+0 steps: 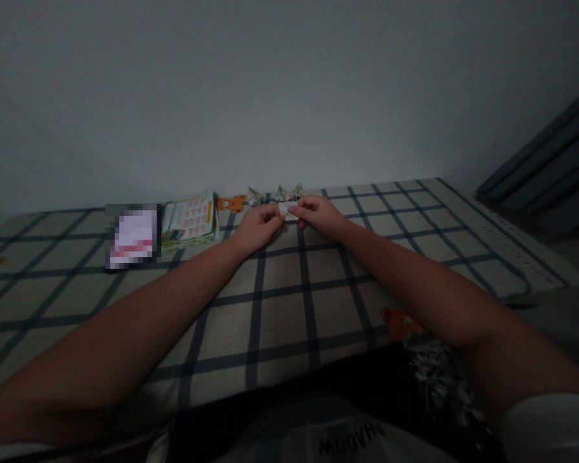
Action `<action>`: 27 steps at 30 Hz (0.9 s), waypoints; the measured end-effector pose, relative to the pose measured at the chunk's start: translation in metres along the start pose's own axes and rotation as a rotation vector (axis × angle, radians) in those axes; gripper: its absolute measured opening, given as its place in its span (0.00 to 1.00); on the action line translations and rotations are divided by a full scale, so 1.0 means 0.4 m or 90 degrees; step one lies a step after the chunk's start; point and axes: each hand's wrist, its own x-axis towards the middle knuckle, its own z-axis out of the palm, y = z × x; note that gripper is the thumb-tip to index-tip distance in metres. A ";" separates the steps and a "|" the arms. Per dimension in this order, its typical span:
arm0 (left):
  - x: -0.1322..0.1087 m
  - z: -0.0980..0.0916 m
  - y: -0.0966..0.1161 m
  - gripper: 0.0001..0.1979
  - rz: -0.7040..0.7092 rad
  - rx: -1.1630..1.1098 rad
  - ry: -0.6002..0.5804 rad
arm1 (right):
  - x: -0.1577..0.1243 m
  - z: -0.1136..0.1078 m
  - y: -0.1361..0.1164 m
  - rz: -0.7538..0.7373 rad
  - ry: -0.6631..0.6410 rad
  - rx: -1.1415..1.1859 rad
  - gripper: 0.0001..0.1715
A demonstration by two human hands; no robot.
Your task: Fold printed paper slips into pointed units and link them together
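Note:
Between my two hands is a small folded piece of printed paper (288, 211), pale with fine coloured marks. My left hand (260, 226) pinches its left edge with thumb and fingers. At the right edge, the thumb of my right hand (321, 215) presses on the paper, fingers curled behind it. Just beyond my hands stand pointed folded paper pieces (289, 191) with printed patterns. One more such paper piece (255, 195) sits a little to their left, behind my left hand. The fingertips behind the paper are partly hidden.
A checked cloth (280, 315) with bear prints covers the surface. To the left lie a stack of printed sheets (190, 218) and a pixelated device-like object (134, 236). A pale wall (289, 96) rises behind; dark curtain folds (550, 154) hang right. Crumpled-looking printed papers (441, 373) lie near my right elbow.

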 end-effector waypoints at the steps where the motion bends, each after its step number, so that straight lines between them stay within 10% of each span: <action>1: -0.001 0.001 -0.001 0.12 -0.003 -0.006 -0.002 | 0.000 -0.001 0.002 -0.004 -0.001 -0.004 0.27; 27: -0.002 -0.007 0.003 0.15 0.019 0.023 -0.022 | 0.004 -0.001 0.009 -0.005 -0.012 -0.032 0.25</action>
